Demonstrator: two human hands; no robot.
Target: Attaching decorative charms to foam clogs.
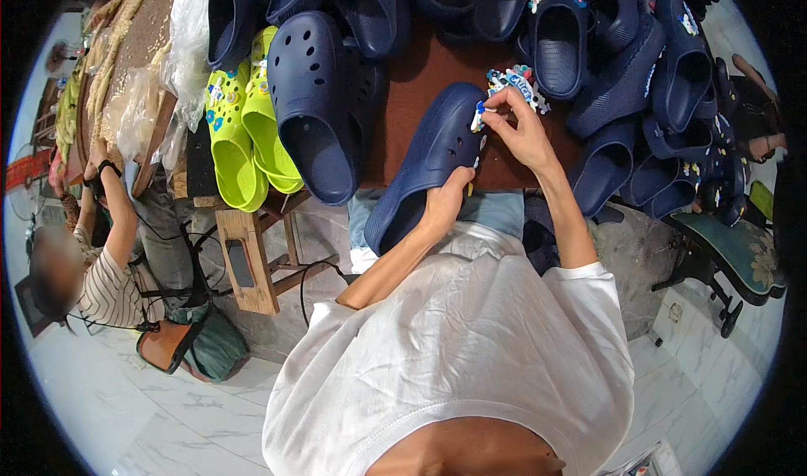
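A navy clog [420, 152] with round holes is tilted in front of me, its toe pointing away. My left hand [448, 200] is closed on the clog's side near its opening. Between the thumb and fingers of my right hand [519, 131] is a small white and blue shoe charm [479, 116], right at the clog's holed upper. More charms sit along that upper, partly hidden by my fingers. Just beyond my right hand lies a pile of colourful shoe charms [517, 85] on the brown tabletop [412, 73].
Two lime-green clogs with charms [229, 131] and a large navy clog [311, 98] stand at the left. Several navy clogs [559, 47] crowd the back and right. A wooden stool [244, 262] is below left. Another person [109, 249] works at the far left; a green-topped chair [727, 253] stands right.
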